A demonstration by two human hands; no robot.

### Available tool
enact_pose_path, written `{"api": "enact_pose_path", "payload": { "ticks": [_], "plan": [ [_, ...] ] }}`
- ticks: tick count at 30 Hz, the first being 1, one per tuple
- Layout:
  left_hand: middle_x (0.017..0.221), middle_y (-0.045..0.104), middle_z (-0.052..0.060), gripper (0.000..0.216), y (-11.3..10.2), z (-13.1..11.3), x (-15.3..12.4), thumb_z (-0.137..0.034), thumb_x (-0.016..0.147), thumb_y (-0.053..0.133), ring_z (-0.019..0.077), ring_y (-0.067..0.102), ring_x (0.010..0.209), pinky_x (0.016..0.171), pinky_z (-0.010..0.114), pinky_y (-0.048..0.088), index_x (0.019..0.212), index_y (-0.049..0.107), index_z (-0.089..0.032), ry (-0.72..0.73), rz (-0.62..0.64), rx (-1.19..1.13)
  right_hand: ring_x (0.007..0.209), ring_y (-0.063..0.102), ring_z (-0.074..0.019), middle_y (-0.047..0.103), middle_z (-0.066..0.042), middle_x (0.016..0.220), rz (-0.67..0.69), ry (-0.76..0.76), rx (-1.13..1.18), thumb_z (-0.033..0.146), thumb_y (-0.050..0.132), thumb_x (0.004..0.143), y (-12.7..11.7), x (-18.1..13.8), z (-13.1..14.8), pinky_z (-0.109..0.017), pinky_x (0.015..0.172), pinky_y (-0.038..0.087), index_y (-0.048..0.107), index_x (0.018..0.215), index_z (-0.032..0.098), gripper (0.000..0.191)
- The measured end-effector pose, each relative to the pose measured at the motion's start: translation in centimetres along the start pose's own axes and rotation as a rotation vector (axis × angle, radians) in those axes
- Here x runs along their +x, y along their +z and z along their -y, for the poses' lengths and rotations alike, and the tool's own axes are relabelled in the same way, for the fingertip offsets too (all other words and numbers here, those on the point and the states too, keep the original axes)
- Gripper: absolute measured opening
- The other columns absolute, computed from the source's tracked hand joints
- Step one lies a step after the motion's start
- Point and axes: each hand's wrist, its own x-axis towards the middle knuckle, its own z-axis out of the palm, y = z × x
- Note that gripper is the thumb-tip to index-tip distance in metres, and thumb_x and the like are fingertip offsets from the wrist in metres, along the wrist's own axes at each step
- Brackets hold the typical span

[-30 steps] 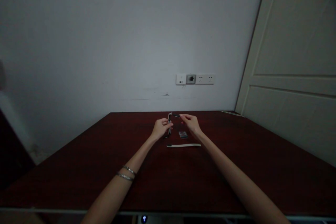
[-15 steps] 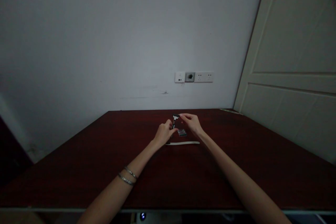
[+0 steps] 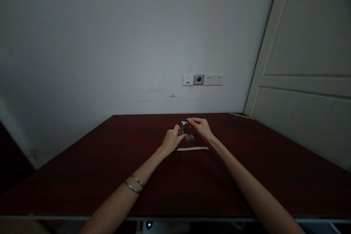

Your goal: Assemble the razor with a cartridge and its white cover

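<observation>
My left hand (image 3: 171, 138) is closed around the handle of a razor (image 3: 182, 127), which stands tilted with its T-shaped head up. My right hand (image 3: 200, 127) pinches the right end of the razor's dark head between thumb and fingertips. Below the razor, between my two hands, a small flat clear-and-dark packet (image 3: 190, 138) lies on the table. Nearer to me is a long thin white strip (image 3: 192, 148), lying crosswise; a darker left end sits close to my left wrist, partly hidden.
The dark red table (image 3: 219, 186) reaches back to a pale wall (image 3: 142, 44). Wall sockets (image 3: 214, 79) sit above its far edge. A cream panelled door (image 3: 307, 62) stands at the right, and a narrow strip (image 3: 241, 116) lies at the far right edge.
Almost nothing differs. Both hands keep their hold on the razor, and the view has shifted very slightly.
</observation>
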Motion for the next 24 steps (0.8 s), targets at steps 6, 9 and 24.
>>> {"api": "enact_pose_path", "payload": {
  "ticks": [6,9,24],
  "plan": [
    [0.071,0.062,0.001,0.021,0.0,0.0,0.0,-0.033,0.073,0.064,0.0143,0.059,0.063,0.056,0.021,0.039,0.078,0.050,-0.018,0.007,-0.002,-0.018,0.069,0.061,-0.0176,0.070,-0.007,0.080,0.004,-0.012,0.001,0.044,0.066,0.066,0.0,0.1,-0.1,-0.030,0.064,0.049,0.071,0.082,0.014,0.035],
    [0.069,0.061,0.001,0.021,0.0,0.1,0.0,-0.034,0.073,0.063,0.0138,0.058,0.061,0.055,0.020,0.038,0.078,0.051,-0.018,0.006,-0.005,-0.012,0.067,0.061,-0.0177,0.070,-0.007,0.078,0.008,-0.014,-0.010,0.045,0.066,0.065,0.0,0.1,0.2,-0.030,0.063,0.049,0.072,0.081,0.014,0.035],
    [0.056,0.056,0.001,0.028,-0.1,-0.1,0.0,-0.040,0.076,0.058,0.0112,0.047,0.051,0.051,0.020,0.031,0.067,0.060,-0.013,0.059,0.022,0.027,0.060,0.056,-0.0167,0.066,-0.004,0.064,0.075,-0.090,-0.109,0.050,0.063,0.065,-0.1,0.0,1.0,-0.029,0.061,0.045,0.072,0.075,0.013,0.040]
  ]
}}
